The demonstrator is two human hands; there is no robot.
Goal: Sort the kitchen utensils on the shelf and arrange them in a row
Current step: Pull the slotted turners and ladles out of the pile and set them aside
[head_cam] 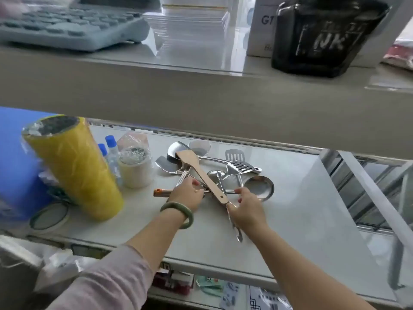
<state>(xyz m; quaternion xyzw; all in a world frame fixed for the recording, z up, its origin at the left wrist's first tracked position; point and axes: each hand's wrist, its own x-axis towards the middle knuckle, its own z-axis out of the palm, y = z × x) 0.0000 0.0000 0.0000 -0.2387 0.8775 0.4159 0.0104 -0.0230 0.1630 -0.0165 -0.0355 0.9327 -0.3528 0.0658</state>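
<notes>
A heap of kitchen utensils lies crossed on the white shelf (301, 209). A wooden spatula (199, 173) lies diagonally on top. Under it are steel turners (166, 164), a slotted turner (242, 166), a steel ladle (260, 186) and an orange-handled utensil (161, 192). My left hand (186, 194), with a green bangle on its wrist, rests on the orange-handled utensil's shaft. My right hand (245, 209) pinches a steel handle (234, 224) that points toward the front edge, close to the wooden spatula's end.
A yellow wrapped roll (76, 168), two blue-capped bottles (110, 151) and a white tape roll (136, 171) stand left of the heap. An upper shelf overhangs, holding a keyboard (67, 25) and a dark jug (324, 34). Right of the ladle is bare shelf.
</notes>
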